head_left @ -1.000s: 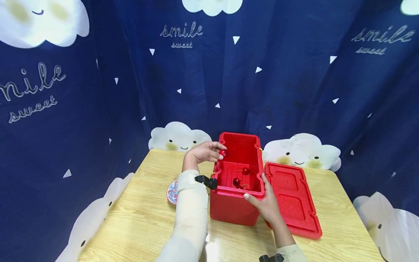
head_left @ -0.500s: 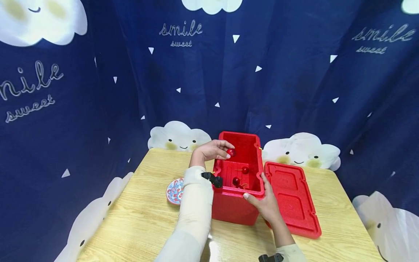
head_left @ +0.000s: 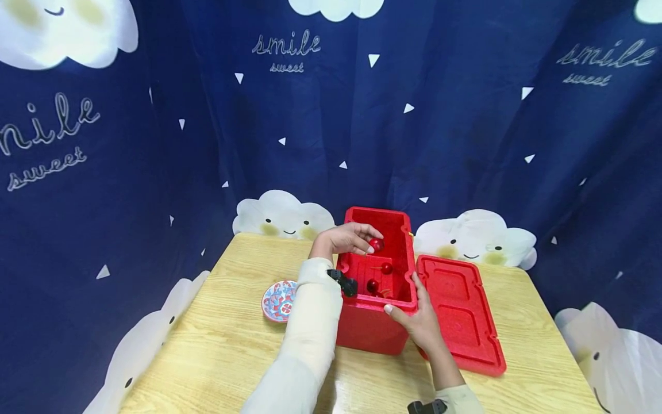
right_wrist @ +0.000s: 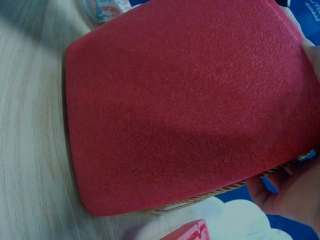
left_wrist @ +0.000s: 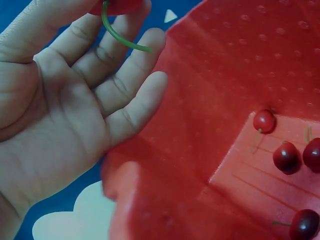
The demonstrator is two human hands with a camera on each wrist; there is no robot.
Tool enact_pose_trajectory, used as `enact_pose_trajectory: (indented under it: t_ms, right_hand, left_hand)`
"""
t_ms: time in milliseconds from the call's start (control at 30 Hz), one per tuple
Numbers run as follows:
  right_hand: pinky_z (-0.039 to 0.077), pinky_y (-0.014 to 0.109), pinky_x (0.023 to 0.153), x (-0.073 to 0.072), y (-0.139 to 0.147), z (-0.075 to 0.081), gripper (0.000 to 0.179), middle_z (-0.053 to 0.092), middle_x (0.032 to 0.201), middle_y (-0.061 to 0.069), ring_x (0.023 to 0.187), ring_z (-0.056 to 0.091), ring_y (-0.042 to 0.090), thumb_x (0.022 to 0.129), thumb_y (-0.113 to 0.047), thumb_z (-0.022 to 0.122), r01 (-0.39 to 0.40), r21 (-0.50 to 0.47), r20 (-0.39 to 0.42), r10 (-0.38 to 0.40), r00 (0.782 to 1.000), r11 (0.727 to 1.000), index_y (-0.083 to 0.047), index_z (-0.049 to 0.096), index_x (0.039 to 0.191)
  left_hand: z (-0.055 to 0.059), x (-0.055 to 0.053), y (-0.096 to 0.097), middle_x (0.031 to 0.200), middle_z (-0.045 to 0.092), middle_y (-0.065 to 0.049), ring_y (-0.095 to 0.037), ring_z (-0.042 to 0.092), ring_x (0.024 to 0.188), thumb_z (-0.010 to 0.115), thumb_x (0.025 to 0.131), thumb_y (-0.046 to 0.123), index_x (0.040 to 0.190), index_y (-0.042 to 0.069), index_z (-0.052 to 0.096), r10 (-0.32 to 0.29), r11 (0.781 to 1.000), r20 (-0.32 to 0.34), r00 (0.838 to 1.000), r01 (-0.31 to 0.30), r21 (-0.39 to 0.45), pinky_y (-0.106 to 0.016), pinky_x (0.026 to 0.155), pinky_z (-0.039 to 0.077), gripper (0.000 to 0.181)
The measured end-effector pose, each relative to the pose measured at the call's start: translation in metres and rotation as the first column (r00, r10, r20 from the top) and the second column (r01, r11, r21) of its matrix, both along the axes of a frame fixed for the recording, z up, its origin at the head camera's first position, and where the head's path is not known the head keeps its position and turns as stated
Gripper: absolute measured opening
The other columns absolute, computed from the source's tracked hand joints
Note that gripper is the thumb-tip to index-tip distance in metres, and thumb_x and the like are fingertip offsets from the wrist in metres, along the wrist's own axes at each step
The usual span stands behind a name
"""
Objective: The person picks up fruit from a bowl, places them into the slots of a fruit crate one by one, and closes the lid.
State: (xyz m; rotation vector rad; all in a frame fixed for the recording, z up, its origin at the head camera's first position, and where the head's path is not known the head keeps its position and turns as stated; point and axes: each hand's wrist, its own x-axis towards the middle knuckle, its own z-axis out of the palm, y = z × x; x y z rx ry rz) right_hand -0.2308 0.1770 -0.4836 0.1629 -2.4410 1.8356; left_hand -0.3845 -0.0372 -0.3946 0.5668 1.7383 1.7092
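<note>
My left hand (head_left: pixel 353 238) pinches a red cherry (head_left: pixel 376 245) over the open red box (head_left: pixel 373 328). In the left wrist view the held cherry (left_wrist: pixel 120 6) is cut off by the top edge, its green stem (left_wrist: pixel 125 42) curving down past the spread fingers. On the box floor lie several more cherries (left_wrist: pixel 287 158), some with stems. My right hand (head_left: pixel 424 322) grips the near right corner of the box, thumb over the front rim and fingers along the side. The right wrist view shows that hand (right_wrist: pixel 292 192) beside a twisted gold cord (right_wrist: pixel 200 198) on the box wall.
The red lid (head_left: pixel 457 325) lies on the wooden table (head_left: pixel 227 345) right of the box. To the left, a small patterned plate (head_left: pixel 279 301) is partly covered by the left sleeve (head_left: pixel 310 333). A blue curtain (head_left: pixel 331 115) with clouds hangs behind.
My left hand has carried the cherry rightward, from the left rim to over the inside of the box. More of the plate shows. My right hand keeps its grip on the corner.
</note>
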Motion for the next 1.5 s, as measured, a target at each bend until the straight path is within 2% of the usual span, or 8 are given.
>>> enact_pose_trajectory:
  t_ms: [233,467,633,833,1033,1233,1400,1500]
  right_hand:
    - [0.040,0.043,0.092,0.000,-0.001,-0.001,0.099,0.027,0.145,0.011,0.124,0.038,0.032,0.076,-0.027,0.078,-0.016,-0.003,-0.004,0.016,1.000,1.000,-0.021,0.012,0.150]
    - [0.040,0.043,0.093,-0.001,0.000,-0.001,0.099,0.027,0.146,0.010,0.124,0.038,0.032,0.076,-0.026,0.078,-0.017,0.005,-0.021,0.017,1.000,1.000,-0.020,0.011,0.150]
    - [0.040,0.043,0.093,0.000,-0.001,-0.001,0.098,0.027,0.146,0.012,0.124,0.037,0.031,0.076,-0.026,0.077,-0.023,-0.004,-0.017,0.023,1.000,1.000,-0.020,0.012,0.150]
    - [0.039,0.044,0.093,0.000,-0.001,0.000,0.098,0.027,0.146,0.011,0.124,0.037,0.031,0.077,-0.025,0.077,-0.024,-0.005,-0.027,0.024,0.999,1.000,-0.019,0.012,0.150]
    - [0.040,0.045,0.092,0.003,-0.001,0.001,0.100,0.025,0.147,0.012,0.126,0.035,0.033,0.076,-0.026,0.078,-0.026,-0.024,0.018,0.026,0.999,0.999,-0.021,0.011,0.150]
    - [0.038,0.044,0.095,0.006,-0.001,0.002,0.100,0.024,0.147,0.013,0.127,0.035,0.033,0.077,-0.022,0.077,-0.025,-0.033,0.008,0.025,1.000,0.999,-0.019,0.009,0.150]
    - [0.039,0.040,0.093,0.005,-0.001,0.003,0.099,0.025,0.146,0.010,0.125,0.037,0.029,0.077,-0.023,0.077,-0.024,-0.022,-0.017,0.023,1.000,0.999,-0.020,0.010,0.150]
    - [0.040,0.041,0.093,0.004,-0.002,0.003,0.098,0.026,0.146,0.010,0.124,0.037,0.028,0.076,-0.026,0.077,-0.016,0.012,-0.029,0.017,0.999,1.000,-0.019,0.012,0.150]
  left_hand:
    - [0.000,-0.001,0.011,0.088,0.059,-0.007,-0.016,0.055,0.077,0.064,0.079,-0.007,0.115,0.002,0.059,-0.041,0.990,0.027,0.999,0.044,-0.136,-0.033,0.073,0.050,0.037]
    - [-0.005,-0.003,0.018,0.086,0.061,-0.007,-0.019,0.057,0.078,0.064,0.078,-0.008,0.113,0.003,0.061,-0.063,0.981,0.083,0.995,0.077,-0.180,-0.035,0.071,0.049,0.038]
    - [-0.006,-0.003,0.019,0.092,0.062,-0.008,-0.021,0.060,0.084,0.065,0.078,-0.006,0.115,0.004,0.061,-0.055,0.978,0.086,0.995,0.071,-0.198,-0.039,0.077,0.049,0.039]
    - [-0.006,-0.003,0.018,0.119,0.058,-0.016,-0.021,0.058,0.096,0.063,0.081,-0.003,0.126,0.001,0.053,-0.057,0.977,0.058,0.997,0.067,-0.204,-0.045,0.088,0.044,0.046]
    - [-0.005,0.001,0.015,0.119,0.058,-0.016,-0.022,0.058,0.097,0.063,0.081,-0.001,0.121,0.005,0.058,-0.056,0.977,0.044,0.997,0.064,-0.202,-0.038,0.079,0.048,0.040]
    - [0.014,0.015,0.004,0.111,0.062,-0.011,-0.019,0.060,0.093,0.071,0.076,0.005,0.116,0.008,0.061,-0.042,0.960,-0.108,0.993,0.010,-0.281,-0.034,0.077,0.050,0.041]
    - [0.035,0.039,-0.008,0.100,0.065,-0.005,-0.017,0.059,0.090,0.073,0.076,0.013,0.115,0.009,0.062,-0.037,0.931,-0.329,0.944,-0.088,-0.355,-0.037,0.081,0.048,0.040]
    - [0.037,0.057,-0.019,0.095,0.065,-0.005,-0.017,0.060,0.089,0.071,0.078,0.012,0.113,0.006,0.062,0.016,0.934,-0.411,0.912,-0.161,-0.320,-0.040,0.082,0.048,0.036]
